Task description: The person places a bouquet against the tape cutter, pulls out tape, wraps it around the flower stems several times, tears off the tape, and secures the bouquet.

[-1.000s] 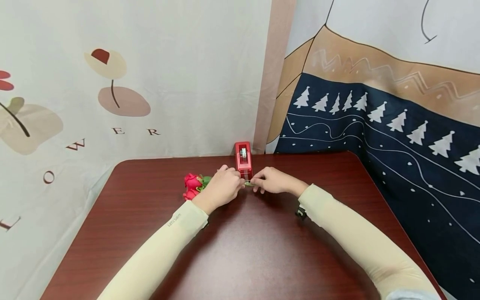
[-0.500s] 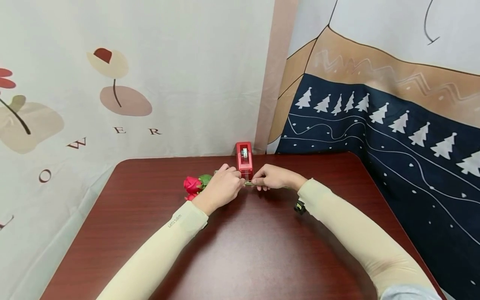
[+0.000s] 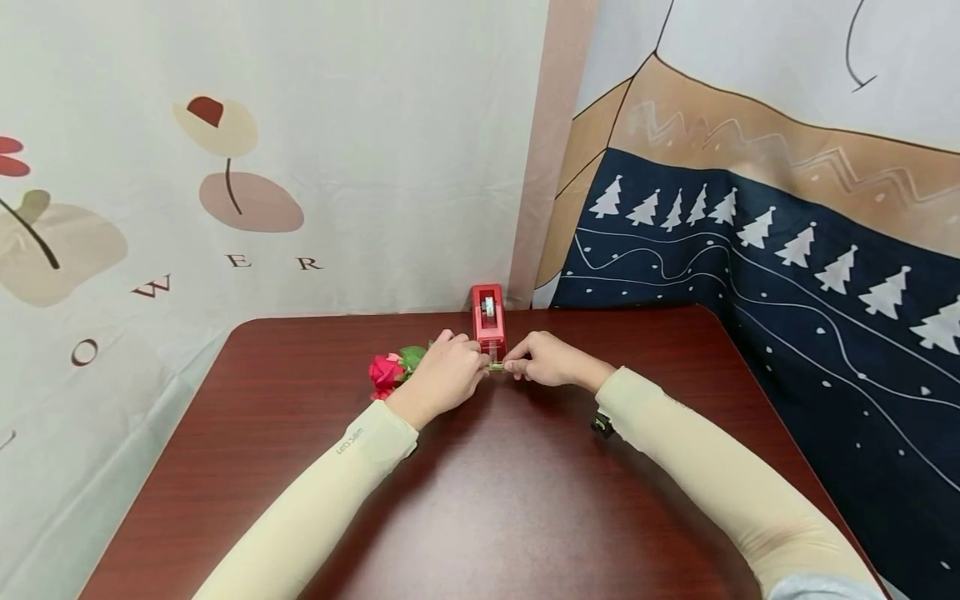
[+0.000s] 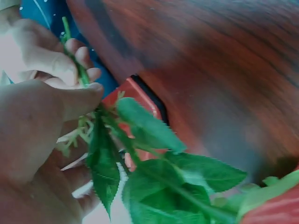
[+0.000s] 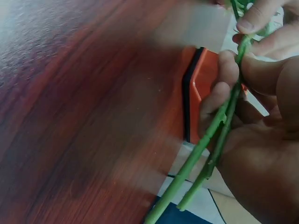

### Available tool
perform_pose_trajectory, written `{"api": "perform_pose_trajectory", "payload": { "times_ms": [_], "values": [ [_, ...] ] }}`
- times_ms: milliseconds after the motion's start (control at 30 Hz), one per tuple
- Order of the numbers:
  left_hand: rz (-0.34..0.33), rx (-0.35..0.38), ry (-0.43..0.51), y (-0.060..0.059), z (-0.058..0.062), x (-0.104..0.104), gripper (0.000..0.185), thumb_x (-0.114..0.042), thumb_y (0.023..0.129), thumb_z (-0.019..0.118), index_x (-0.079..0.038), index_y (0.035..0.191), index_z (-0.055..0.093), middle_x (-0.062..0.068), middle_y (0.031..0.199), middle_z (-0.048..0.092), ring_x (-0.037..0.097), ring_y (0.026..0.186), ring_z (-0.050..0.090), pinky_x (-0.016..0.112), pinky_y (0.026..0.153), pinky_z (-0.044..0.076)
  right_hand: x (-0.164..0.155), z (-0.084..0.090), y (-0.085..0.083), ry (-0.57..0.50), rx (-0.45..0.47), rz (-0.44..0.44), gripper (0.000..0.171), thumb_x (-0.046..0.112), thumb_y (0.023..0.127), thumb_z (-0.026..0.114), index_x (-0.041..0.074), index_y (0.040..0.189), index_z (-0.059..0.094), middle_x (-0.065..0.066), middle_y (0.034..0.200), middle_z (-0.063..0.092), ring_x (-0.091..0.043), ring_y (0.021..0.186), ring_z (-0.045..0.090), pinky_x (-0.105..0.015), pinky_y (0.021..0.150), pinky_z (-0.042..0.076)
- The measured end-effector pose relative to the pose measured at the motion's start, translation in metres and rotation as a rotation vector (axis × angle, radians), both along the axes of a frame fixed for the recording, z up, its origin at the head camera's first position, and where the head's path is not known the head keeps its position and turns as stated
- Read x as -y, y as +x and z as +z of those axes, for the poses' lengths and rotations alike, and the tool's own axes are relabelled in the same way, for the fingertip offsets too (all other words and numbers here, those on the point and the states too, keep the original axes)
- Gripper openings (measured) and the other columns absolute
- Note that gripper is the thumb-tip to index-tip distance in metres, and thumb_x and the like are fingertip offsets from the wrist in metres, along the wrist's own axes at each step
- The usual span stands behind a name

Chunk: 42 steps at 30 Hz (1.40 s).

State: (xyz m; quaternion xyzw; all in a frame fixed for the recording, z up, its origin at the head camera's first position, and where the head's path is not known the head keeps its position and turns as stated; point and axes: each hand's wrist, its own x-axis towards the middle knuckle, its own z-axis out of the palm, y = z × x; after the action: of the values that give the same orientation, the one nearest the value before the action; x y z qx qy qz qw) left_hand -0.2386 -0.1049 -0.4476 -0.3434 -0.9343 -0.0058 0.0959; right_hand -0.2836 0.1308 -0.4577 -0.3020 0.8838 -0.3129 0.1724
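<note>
From the head camera, two artificial roses (image 3: 386, 372) were seen bunched together just left of centre on the dark wooden table (image 3: 480, 500), their stems (image 3: 496, 366) drawn across in front of the red tape dispenser (image 3: 487, 321) at the table's far edge. The left hand (image 3: 442, 377) and the right hand (image 3: 546, 360) were met at the stems, right below the dispenser's cutter. The gathering looked done; whether any tape had been laid on could not be told from here, so the binding was judged unfinished.

At the left wrist camera, the stems (image 4: 81, 74) were pinned at the upper left of the frame between the left thumb and curled fingers (image 4: 70, 100), serrated green leaves (image 4: 145, 126) fanning out towards the lower right. The dispenser (image 4: 135, 95) showed red just behind the leaves.

At the right wrist camera, two green stems (image 5: 212, 140) were run diagonally from upper right to lower centre, side by side, and were clasped by the right hand's bent fingers (image 5: 224, 79) near the top. The dispenser (image 5: 198, 93) sat just beside those fingers, at centre frame. No tape strip could be made out on the stems, and the lower lengths hung free of any grip.
</note>
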Motion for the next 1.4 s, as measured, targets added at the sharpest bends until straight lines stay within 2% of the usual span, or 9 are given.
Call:
{"api": "perform_pose_trajectory", "payload": {
  "times_ms": [167, 367, 533, 600, 667, 800, 967, 1167, 1400],
  "values": [
    [0.063, 0.142, -0.012, -0.002, 0.008, -0.003, 0.017, -0.03, 0.103, 0.08, -0.016, 0.109, 0.086, 0.003, 0.102, 0.082, 0.026, 0.098, 0.073, 0.043, 0.086, 0.047, 0.001, -0.002, 0.006, -0.001, -0.159, 0.022, 0.016, 0.012, 0.107, 0.072, 0.007, 0.111, 0.087, -0.003, 0.086, 0.076, -0.009, 0.077, 0.063, -0.028, 0.075, 0.055],
    [0.091, 0.299, 0.024, -0.007, 0.015, -0.003, 0.019, -0.031, 0.105, 0.077, -0.016, 0.11, 0.087, -0.001, 0.094, 0.083, 0.022, 0.093, 0.072, 0.043, 0.086, 0.045, 0.004, -0.005, 0.012, 0.01, -0.303, 0.049, 0.017, 0.01, 0.106, 0.073, 0.006, 0.115, 0.087, -0.006, 0.093, 0.078, -0.01, 0.08, 0.063, -0.027, 0.076, 0.056],
    [0.097, 0.442, 0.076, -0.014, 0.021, 0.0, 0.024, -0.03, 0.109, 0.07, -0.015, 0.121, 0.086, 0.0, 0.109, 0.086, 0.022, 0.102, 0.077, 0.049, 0.102, 0.05, 0.005, -0.007, 0.018, 0.039, -0.399, 0.039, 0.016, 0.01, 0.105, 0.074, 0.007, 0.116, 0.086, -0.004, 0.092, 0.075, -0.01, 0.078, 0.06, -0.024, 0.073, 0.054],
    [0.098, 0.475, 0.088, -0.016, 0.021, 0.002, 0.026, -0.029, 0.11, 0.068, -0.015, 0.124, 0.085, 0.0, 0.115, 0.086, 0.02, 0.105, 0.078, 0.049, 0.107, 0.053, 0.006, -0.008, 0.02, 0.042, -0.431, 0.034, 0.017, 0.011, 0.106, 0.074, 0.007, 0.117, 0.086, -0.003, 0.091, 0.074, -0.01, 0.077, 0.06, -0.023, 0.072, 0.053],
    [0.092, 0.482, 0.092, -0.019, 0.021, 0.003, 0.026, -0.028, 0.11, 0.067, -0.015, 0.123, 0.086, 0.0, 0.115, 0.086, 0.018, 0.101, 0.077, 0.047, 0.106, 0.056, 0.007, -0.01, 0.021, 0.034, -0.45, 0.032, 0.017, 0.011, 0.106, 0.074, 0.008, 0.117, 0.086, -0.004, 0.092, 0.075, -0.01, 0.077, 0.06, -0.023, 0.072, 0.054],
    [0.067, 0.442, 0.083, -0.021, 0.018, 0.002, 0.022, -0.024, 0.109, 0.07, -0.014, 0.118, 0.087, -0.001, 0.11, 0.086, 0.017, 0.097, 0.076, 0.047, 0.104, 0.056, 0.006, -0.013, 0.023, 0.006, -0.459, 0.027, 0.018, 0.012, 0.106, 0.073, 0.008, 0.118, 0.086, -0.004, 0.094, 0.077, -0.009, 0.078, 0.062, -0.024, 0.073, 0.055],
    [0.052, 0.361, 0.04, -0.018, 0.018, -0.001, 0.019, -0.023, 0.108, 0.072, -0.015, 0.115, 0.087, -0.001, 0.108, 0.087, 0.022, 0.106, 0.079, 0.047, 0.099, 0.051, 0.006, -0.014, 0.022, -0.001, -0.41, 0.012, 0.02, 0.014, 0.108, 0.071, 0.008, 0.121, 0.085, -0.004, 0.098, 0.078, -0.01, 0.083, 0.064, -0.028, 0.078, 0.058],
    [0.018, 0.222, -0.027, -0.014, 0.015, -0.003, 0.016, -0.023, 0.107, 0.074, -0.015, 0.104, 0.087, 0.002, 0.102, 0.085, 0.028, 0.102, 0.078, 0.047, 0.093, 0.05, 0.004, -0.012, 0.018, 0.011, -0.286, -0.013, 0.023, 0.017, 0.111, 0.066, 0.009, 0.123, 0.084, -0.004, 0.101, 0.078, -0.011, 0.089, 0.066, -0.033, 0.086, 0.059],
    [-0.024, 0.025, -0.046, -0.01, 0.007, -0.002, 0.017, -0.019, 0.103, 0.078, -0.014, 0.088, 0.082, 0.005, 0.091, 0.081, 0.028, 0.095, 0.072, 0.045, 0.089, 0.049, 0.003, -0.006, 0.007, -0.03, -0.095, -0.041, 0.028, 0.024, 0.115, 0.06, 0.009, 0.117, 0.083, -0.007, 0.092, 0.082, -0.012, 0.079, 0.065, -0.03, 0.075, 0.054]
  ]
}}
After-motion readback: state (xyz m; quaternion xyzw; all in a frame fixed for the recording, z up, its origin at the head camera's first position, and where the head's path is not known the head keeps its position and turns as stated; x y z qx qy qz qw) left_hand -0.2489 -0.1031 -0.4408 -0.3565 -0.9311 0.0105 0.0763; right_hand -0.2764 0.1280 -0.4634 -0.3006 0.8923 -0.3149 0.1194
